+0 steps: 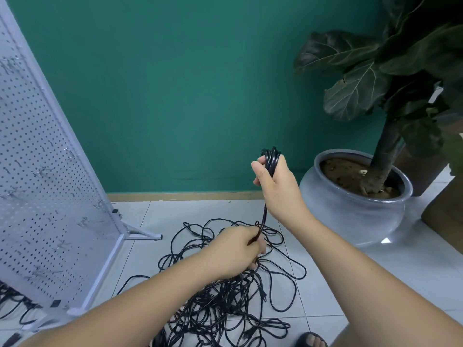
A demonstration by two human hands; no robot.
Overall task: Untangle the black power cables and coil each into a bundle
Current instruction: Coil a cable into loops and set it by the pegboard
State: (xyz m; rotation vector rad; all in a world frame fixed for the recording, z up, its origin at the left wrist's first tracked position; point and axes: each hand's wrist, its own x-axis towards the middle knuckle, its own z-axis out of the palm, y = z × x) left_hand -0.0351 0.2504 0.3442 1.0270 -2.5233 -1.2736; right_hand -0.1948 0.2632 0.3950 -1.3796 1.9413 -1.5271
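A tangled heap of black power cables (225, 304) lies on the white tiled floor in front of me. My right hand (278, 186) is raised above it and grips a folded bundle of black cable (271, 159), whose loops stick out over my fingers. One strand (264, 216) runs straight down from the bundle to my left hand (238, 249), which pinches it just above the heap. A plug (263, 295) shows among the loose loops.
A white pegboard stand (50, 186) leans at the left, its foot (142, 235) near the cables. More black cable (15, 306) lies under it. A grey pot with a large-leaved plant (355, 201) stands at the right. A sandalled foot (310, 340) shows at the bottom.
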